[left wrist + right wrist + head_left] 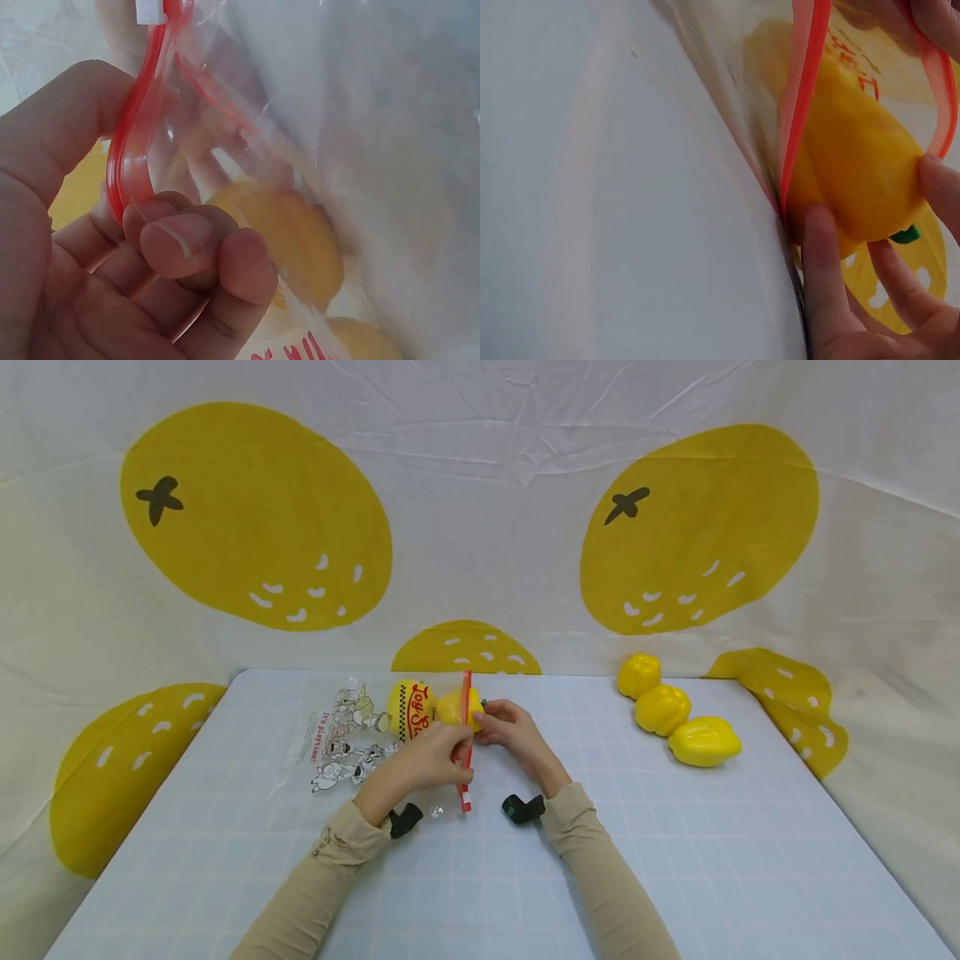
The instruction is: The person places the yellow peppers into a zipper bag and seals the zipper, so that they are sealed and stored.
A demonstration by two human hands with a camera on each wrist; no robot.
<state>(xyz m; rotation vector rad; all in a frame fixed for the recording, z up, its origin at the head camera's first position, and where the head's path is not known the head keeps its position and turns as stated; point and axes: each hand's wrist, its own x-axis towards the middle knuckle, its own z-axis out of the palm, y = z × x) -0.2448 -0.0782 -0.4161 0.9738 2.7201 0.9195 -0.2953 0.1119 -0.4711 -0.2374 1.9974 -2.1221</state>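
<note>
A clear zip bag (pixel 300 752) with printed cartoon figures lies on the table, its red zip edge (pixel 467 797) toward the right. My left hand (pixel 427 760) pinches that edge, the thumb on one side and curled fingers on the other. At the parted mouth is a yellow bell pepper (pixel 862 157) with a green stem, mostly between the two red strips. My right hand (pixel 517 735) holds its stem end by the fingertips. Farther in, a yellow shape (pixel 405 697) shows behind red lettering; I cannot tell whether it is another pepper or print.
Three yellow bell peppers (pixel 663 710) lie in a slanting row at the back right of the table (pixel 637 860). A cloth wall with large yellow fruit prints stands behind. Black wrist cameras (pixel 522 810) sit below both hands.
</note>
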